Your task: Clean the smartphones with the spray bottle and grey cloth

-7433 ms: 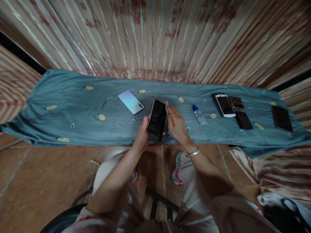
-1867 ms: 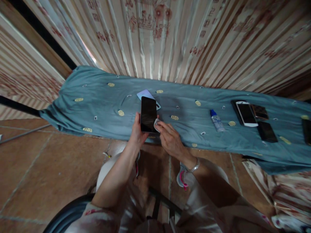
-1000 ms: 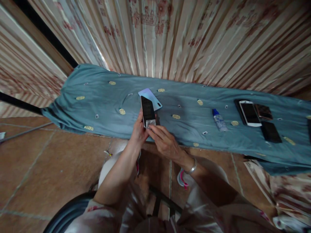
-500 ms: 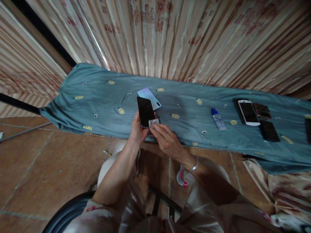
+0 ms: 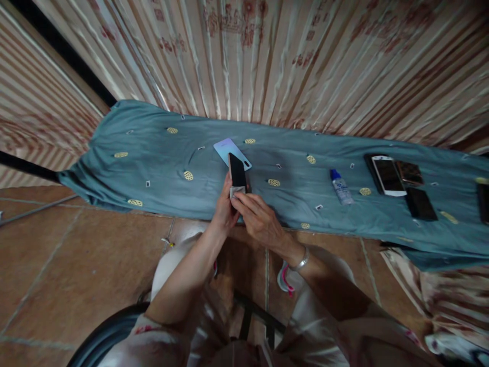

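My left hand grips a black phone by its lower end, tilted so that it shows nearly edge-on above the near edge of the blue-grey cloth. My right hand pinches a small white wipe against the phone's lower end. A silver bracelet is on my right wrist. A pale iridescent phone lies flat on the cloth just behind the held one.
A small blue-capped bottle lies on the cloth to the right. Further right lie a white phone, a brownish phone and a black phone. Striped curtains hang behind. Brown tiled floor and my knees are below.
Over the last second the black phone was turned from screen-up to nearly edge-on, and my right hand moved the wipe back onto its lower end.
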Demonstrator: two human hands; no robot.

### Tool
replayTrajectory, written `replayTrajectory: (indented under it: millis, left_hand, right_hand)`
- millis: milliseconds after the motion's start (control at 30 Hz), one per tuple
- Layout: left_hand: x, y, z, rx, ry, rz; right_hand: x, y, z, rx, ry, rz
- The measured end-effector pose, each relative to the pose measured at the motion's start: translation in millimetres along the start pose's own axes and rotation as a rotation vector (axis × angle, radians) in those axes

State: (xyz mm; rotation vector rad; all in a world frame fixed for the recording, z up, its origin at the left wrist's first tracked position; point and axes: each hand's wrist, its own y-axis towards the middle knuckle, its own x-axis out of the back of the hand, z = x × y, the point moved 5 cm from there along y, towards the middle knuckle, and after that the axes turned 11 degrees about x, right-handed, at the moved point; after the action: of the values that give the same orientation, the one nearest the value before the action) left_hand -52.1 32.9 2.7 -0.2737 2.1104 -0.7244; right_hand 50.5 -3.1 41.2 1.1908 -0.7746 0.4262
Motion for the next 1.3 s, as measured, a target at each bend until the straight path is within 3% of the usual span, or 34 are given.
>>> replayTrajectory:
  millis: [133,500,900,1000,1167,1300]
  left_hand:
    - [-7.6,-10,11,0.017,-0.083,-0.066]
    - [-5.6,-1,15,-0.127,0.091,0.029]
    - [2.8,4,19,-0.026,0.057,-0.045]
    - [0.5,2,21,-0.058,0.09,-0.01]
    - [-7.7,-5,24,-0.224,0.285,0.116]
    - [-8.0,-6,30,-0.203,0.37,0.142]
  right_hand:
    - [-2,0,-9,-0.054,-0.014,0.03]
    - [4,-2,-25,-0.122,-0.037,-0.017]
    - [1,-4,-25,-0.112,-0.002,0.02]
    - [5,-3,-33,-0.136,-0.043,-0.006]
    - [16,-2,-55,-0.201,-0.122,-0.038]
    - [23,-6,-72,-0.263,-0.117,-0.068]
